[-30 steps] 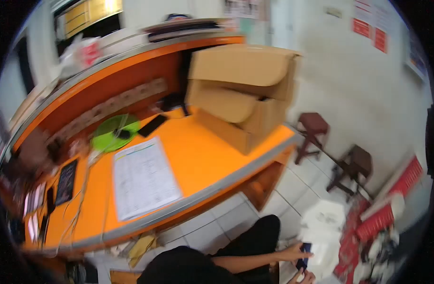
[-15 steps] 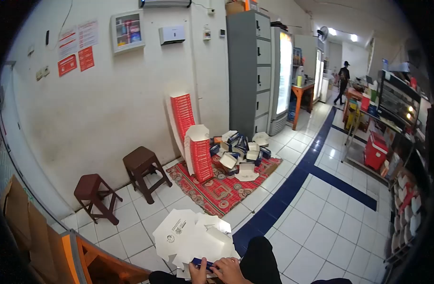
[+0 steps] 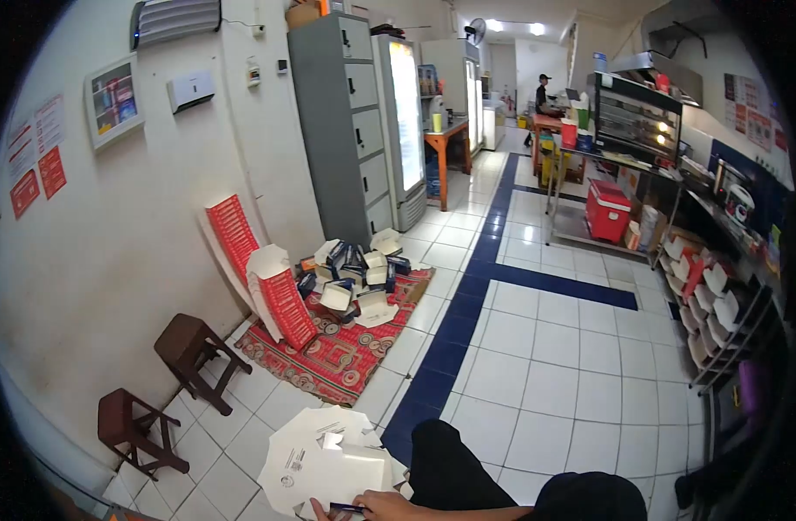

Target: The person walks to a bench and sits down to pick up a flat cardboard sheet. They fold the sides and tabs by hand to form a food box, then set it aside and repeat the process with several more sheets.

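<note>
At the bottom of the view, flat white cardboard box blanks (image 3: 295,453) with small dark print lie in front of my knees. My left hand (image 3: 326,512) is at their lower edge, partly cut off by the frame, beside a dark blue folded cardboard edge (image 3: 349,507). My right hand (image 3: 386,505) is closed on the other end of that blue edge. Farther off, on a red patterned mat (image 3: 346,360), stand tall stacks of red and white cartons (image 3: 287,308), next to a pile of folded blue and white boxes (image 3: 337,295).
Two brown stools (image 3: 185,343) stand by the left wall. Grey lockers (image 3: 328,122) and lit fridges (image 3: 405,130) line the back. A red cooler (image 3: 608,210) rests on a metal rack's lower shelf. A person in dark clothing (image 3: 545,97) is far back. White boxes (image 3: 706,304) fill right-hand shelves.
The view has turned right, so the mat and stools appear farther left. The upper white flaps by my hands lie differently. The distant person has moved beside the orange table.
</note>
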{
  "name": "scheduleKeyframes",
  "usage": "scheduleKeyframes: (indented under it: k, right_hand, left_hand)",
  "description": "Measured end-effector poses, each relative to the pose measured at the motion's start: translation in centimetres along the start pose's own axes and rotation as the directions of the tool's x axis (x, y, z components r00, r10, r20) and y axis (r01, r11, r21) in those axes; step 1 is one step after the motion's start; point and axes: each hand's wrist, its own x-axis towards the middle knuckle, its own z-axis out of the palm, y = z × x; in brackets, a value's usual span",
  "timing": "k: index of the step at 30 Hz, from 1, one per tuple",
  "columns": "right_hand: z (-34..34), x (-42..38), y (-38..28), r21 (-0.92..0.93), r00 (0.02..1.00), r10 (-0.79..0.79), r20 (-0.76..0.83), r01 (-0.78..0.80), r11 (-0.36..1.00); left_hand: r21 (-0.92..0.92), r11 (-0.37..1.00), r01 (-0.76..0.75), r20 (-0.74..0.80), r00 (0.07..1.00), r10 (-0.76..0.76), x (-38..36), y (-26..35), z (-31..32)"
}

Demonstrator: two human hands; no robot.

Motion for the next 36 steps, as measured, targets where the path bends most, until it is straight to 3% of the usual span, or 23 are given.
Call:
scheduleKeyframes:
  k: [1, 2, 4, 5, 10, 12, 13, 16, 18, 20, 22, 23, 26, 27, 28, 29, 30, 31, 34, 36]
  right_hand:
    - [-0.2, -0.2, -0.8, -0.007, 0.998, 0.042, 0.056, -0.042, 0.999]
    - [0.1, -0.2, -1.0, -0.003, 0.997, 0.055, 0.051, -0.055, 0.999]
    - [0.8, -0.2, -1.4, -0.004, 0.995, 0.046, 0.083, -0.045, 0.999]
    - [1.2, 0.0, -1.5, 0.003, 0.995, 0.057, 0.076, -0.057, 0.998]
    - [1.3, 0.5, -2.3, -0.023, 0.997, 0.026, 0.067, -0.025, 0.999]
    - [0.6, 0.3, -3.4, -0.114, 0.996, -0.076, 0.056, 0.082, 0.990]
    - [0.7, 0.0, -4.1, -0.139, 0.992, -0.123, -0.003, 0.121, 0.983]
    - [2.6, 0.2, -4.2, -0.233, 0.991, -0.105, 0.078, 0.120, 0.965]
    - [3.4, 0.1, -3.5, -0.199, 0.990, -0.138, 0.036, 0.142, 0.970]
    - [4.2, -0.1, -2.7, -0.136, 0.991, -0.082, 0.101, 0.095, 0.986]
    - [4.5, -0.1, -2.1, -0.032, 0.991, 0.006, 0.135, -0.002, 0.999]
    - [4.6, -0.1, -1.6, 0.040, 0.982, 0.058, 0.179, -0.066, 0.997]
    - [5.3, 0.3, -0.1, 0.258, 0.940, 0.221, 0.261, -0.288, 0.922]
    - [5.5, 0.3, -0.3, 0.234, 0.955, 0.233, 0.182, -0.272, 0.933]
    - [6.2, 0.6, 0.5, 0.166, 0.936, 0.275, 0.222, -0.314, 0.935]
    - [7.3, 0.7, 1.6, 0.214, 0.959, 0.250, 0.130, -0.273, 0.938]
    - [6.6, 0.2, 1.1, 0.198, 0.974, 0.220, 0.060, -0.228, 0.953]
    - [6.8, 0.1, 1.7, 0.398, 0.930, 0.345, 0.129, -0.367, 0.841]
    - [6.5, -0.3, 2.6, 0.369, 0.944, 0.321, 0.077, -0.326, 0.870]
    - [6.1, -0.6, 2.3, 0.382, 0.939, 0.334, 0.081, -0.339, 0.860]
  left_hand:
    - [-0.039, 0.995, -0.093, 0.011, 0.996, 0.094, -2.5, 2.6, 1.4]
    - [-0.029, 0.996, -0.086, 0.018, 0.996, 0.086, -1.1, 2.0, 0.9]
    - [0.137, 0.983, -0.123, -0.074, 0.988, 0.134, 2.6, 0.6, -0.5]
    - [0.196, 0.962, -0.190, -0.063, 0.977, 0.206, 0.8, 2.3, 0.6]
    - [0.273, 0.945, -0.178, -0.018, 0.982, 0.190, 1.5, 4.5, -0.4]
    - [0.304, 0.940, -0.155, -0.025, 0.985, 0.170, 0.8, 4.8, -1.3]
    - [0.348, 0.912, -0.218, 0.026, 0.975, 0.223, -1.0, 6.1, -0.6]
    - [0.365, 0.901, -0.232, 0.108, 0.972, 0.207, -0.4, 6.2, -1.7]
    - [0.355, 0.909, -0.218, 0.076, 0.976, 0.204, -0.2, 6.7, -1.1]
    - [0.359, 0.913, -0.196, 0.044, 0.980, 0.193, -0.3, 6.3, -1.1]
    - [0.546, 0.814, -0.198, -0.013, 0.970, 0.244, 0.2, 5.3, -0.7]
    - [0.563, 0.773, -0.293, 0.150, 0.956, 0.253, 0.8, 4.9, -1.7]
    - [0.657, 0.656, -0.372, 0.192, 0.924, 0.332, -0.1, 4.4, -1.0]
    - [0.586, 0.749, -0.309, 0.166, 0.951, 0.262, 1.3, 2.6, -2.2]
    - [0.698, 0.680, -0.224, 0.139, 0.974, 0.178, 0.1, 3.6, -1.5]
    - [0.403, 0.885, -0.233, 0.161, 0.970, 0.182, 0.3, 2.2, -1.3]
    - [0.384, 0.900, -0.205, 0.018, 0.977, 0.214, -1.5, 2.8, 0.6]
    - [0.442, 0.878, -0.186, -0.034, 0.974, 0.223, -2.7, 3.1, 1.5]
    - [0.337, 0.915, -0.223, -0.075, 0.962, 0.263, -3.7, 0.5, 2.0]
    - [0.415, 0.861, -0.295, -0.143, 0.913, 0.381, -4.3, -1.2, 2.4]
